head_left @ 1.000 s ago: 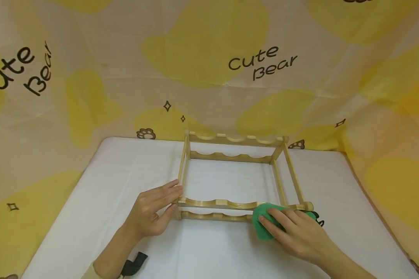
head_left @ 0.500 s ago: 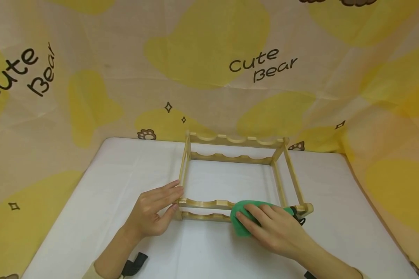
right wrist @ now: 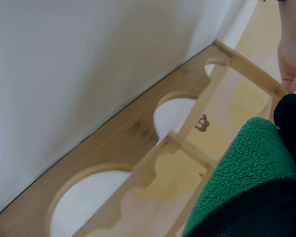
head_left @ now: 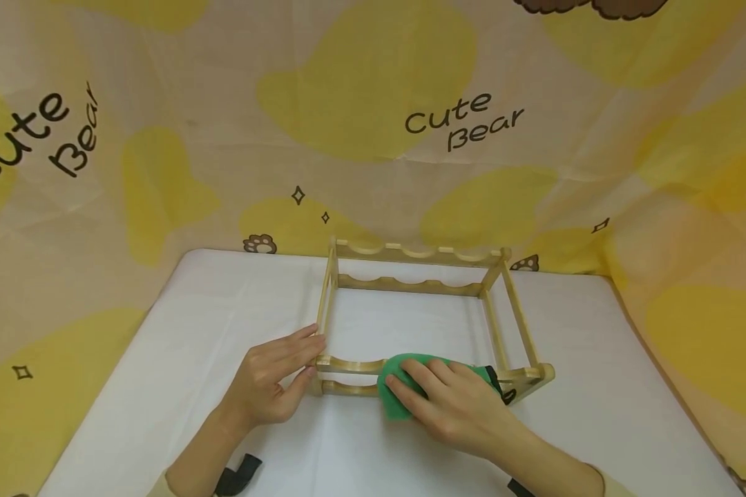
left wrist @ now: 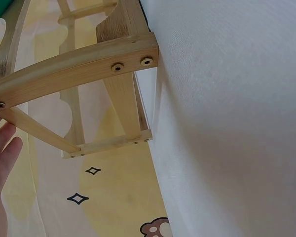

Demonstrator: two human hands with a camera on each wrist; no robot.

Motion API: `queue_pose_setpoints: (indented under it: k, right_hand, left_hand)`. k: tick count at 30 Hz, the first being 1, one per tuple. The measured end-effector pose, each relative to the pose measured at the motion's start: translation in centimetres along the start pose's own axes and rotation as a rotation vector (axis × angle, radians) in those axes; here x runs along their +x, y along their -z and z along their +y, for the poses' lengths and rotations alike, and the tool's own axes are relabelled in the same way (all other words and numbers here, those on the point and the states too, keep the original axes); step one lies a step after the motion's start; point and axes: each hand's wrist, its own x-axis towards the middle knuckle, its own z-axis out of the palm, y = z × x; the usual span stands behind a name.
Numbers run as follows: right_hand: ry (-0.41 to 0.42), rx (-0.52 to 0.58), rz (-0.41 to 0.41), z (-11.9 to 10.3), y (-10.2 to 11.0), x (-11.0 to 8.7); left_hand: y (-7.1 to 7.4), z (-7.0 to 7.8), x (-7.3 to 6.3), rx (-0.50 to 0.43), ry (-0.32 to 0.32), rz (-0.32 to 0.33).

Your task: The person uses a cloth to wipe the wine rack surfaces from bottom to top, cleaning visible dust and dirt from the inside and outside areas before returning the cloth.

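A light wooden rack (head_left: 423, 259) with scalloped rails, like a bottle rack, stands on the white table. At its front left corner my left hand (head_left: 267, 379) touches the frame, fingers fairly straight and the thumb lower down. In the left wrist view, those fingers (left wrist: 5, 158) reach the frame's corner from below. My right hand (head_left: 450, 404) holds a green fleecy cloth (head_left: 398, 407) with a dark edge and a small loop, draped over the middle of the front rails. The cloth (right wrist: 251, 153) fills the lower right of the right wrist view; the right fingers are hidden there.
Yellow and beige "Cute Bear" fabric (head_left: 373, 124) hangs behind and on both sides of the table (head_left: 224, 297). Black straps (head_left: 239, 473) show near both wrists. The rack's far rail stands close to the back fabric.
My right hand has slid left along the front rails with the green cloth, from near the right corner to the middle. The left hand and the rack have stayed in place.
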Motion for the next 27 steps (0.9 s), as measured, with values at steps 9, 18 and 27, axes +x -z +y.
queue_pose_setpoints:
  k: [9, 18, 27]
  right_hand:
    - [0.023, -0.004, 0.004, -1.4, -1.0, 2.6]
    - [0.031, -0.026, 0.0, -1.9, -1.6, 4.7]
    - [0.051, -0.043, -0.025, -2.5, -1.8, 6.1]
  left_hand:
    - [0.1, 0.2, -0.1, 0.0, 0.011, 0.0]
    - [0.2, 0.1, 0.0, 0.009, 0.002, -0.008]
    - [0.0, 0.0, -0.1, 0.004, 0.012, -0.008]
